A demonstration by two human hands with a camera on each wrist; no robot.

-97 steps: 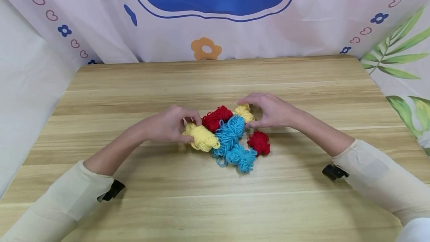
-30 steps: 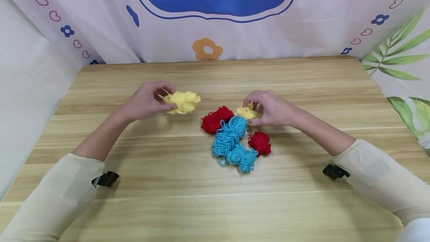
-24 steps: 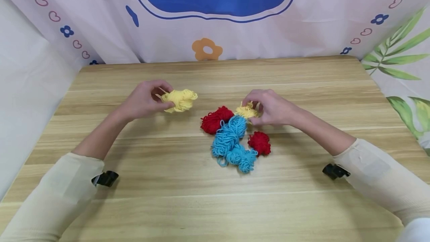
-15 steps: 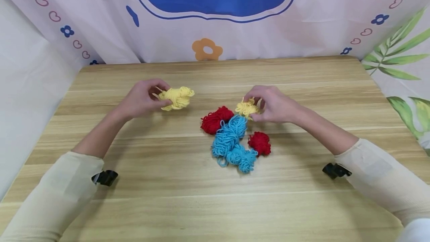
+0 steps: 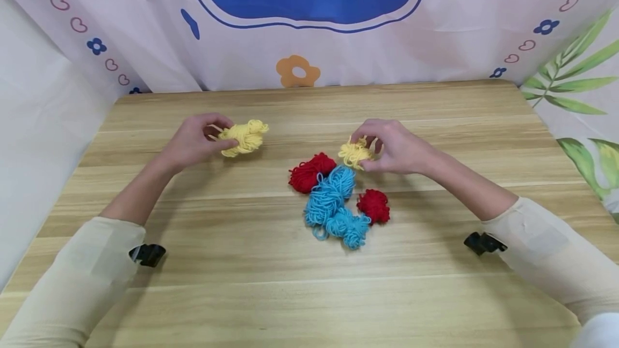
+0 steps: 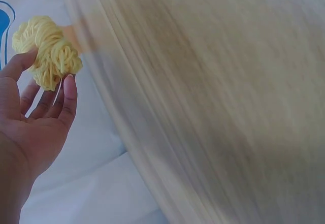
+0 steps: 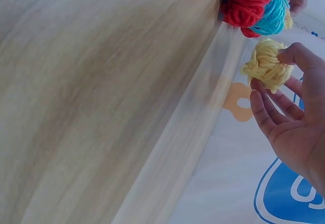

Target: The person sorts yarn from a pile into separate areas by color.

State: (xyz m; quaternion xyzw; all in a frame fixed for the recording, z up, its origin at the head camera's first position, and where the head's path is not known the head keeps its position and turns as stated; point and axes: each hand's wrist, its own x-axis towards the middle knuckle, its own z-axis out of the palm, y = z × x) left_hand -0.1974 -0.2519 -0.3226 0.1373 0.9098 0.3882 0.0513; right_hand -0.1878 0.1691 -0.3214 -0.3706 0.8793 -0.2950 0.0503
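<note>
My left hand (image 5: pixel 197 141) grips a yellow yarn bundle (image 5: pixel 246 137) by its left end, above the table at the left. In the left wrist view the thumb and fingertips pinch that bundle (image 6: pixel 48 51). My right hand (image 5: pixel 397 146) pinches a smaller yellow yarn bundle (image 5: pixel 354 153), just behind the pile; in the right wrist view this bundle (image 7: pixel 268 65) sits between thumb and fingers. The pile holds a red bundle (image 5: pixel 311 172), a blue bundle (image 5: pixel 329 195), a smaller blue bundle (image 5: pixel 349 227) and a small red bundle (image 5: pixel 374 206).
The wooden table (image 5: pixel 242 294) spreads around the yarn pile. Behind its far edge hangs a white printed cloth (image 5: pixel 387 52) with a blue sign shape. A black wrist camera (image 5: pixel 147 255) sits at the left sleeve, another black camera (image 5: pixel 485 243) at the right.
The left hand took the larger yellow yarn bundle from the pile's left side and carried it back and left. The right hand now lifts the smaller yellow bundle slightly away from the pile.
</note>
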